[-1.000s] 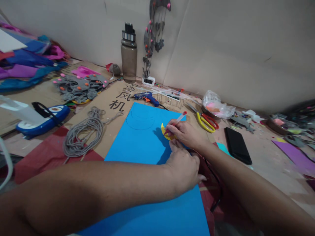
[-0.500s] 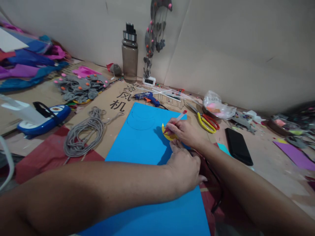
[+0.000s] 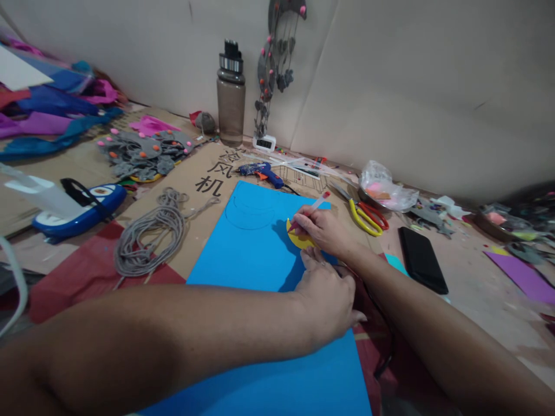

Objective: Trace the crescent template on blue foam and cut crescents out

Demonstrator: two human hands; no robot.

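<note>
A blue sheet (image 3: 247, 266) lies in front of me, with thin curved lines drawn near its far left corner. On its right part lies a yellow crescent-shaped piece (image 3: 297, 238), partly covered by my fingers. My right hand (image 3: 318, 227) is closed around a pen (image 3: 321, 200) with a clear barrel and red end, its tip down at the yellow piece's edge. My left hand (image 3: 327, 297) rests on the sheet, fingertips against the near edge of the yellow piece and thumb stretched out to the right. The undersides of both hands are hidden.
A glue gun (image 3: 262, 172) lies beyond the sheet, near a bottle (image 3: 231, 98). Scissors (image 3: 364, 214) and a black phone (image 3: 422, 260) are on the right. Coiled grey cord (image 3: 150, 237) and a blue-and-white device (image 3: 82, 211) sit on the left.
The whole view has shifted slightly. My right hand's pen tip stays at the yellow piece with hardly any movement, and my left hand keeps its place.
</note>
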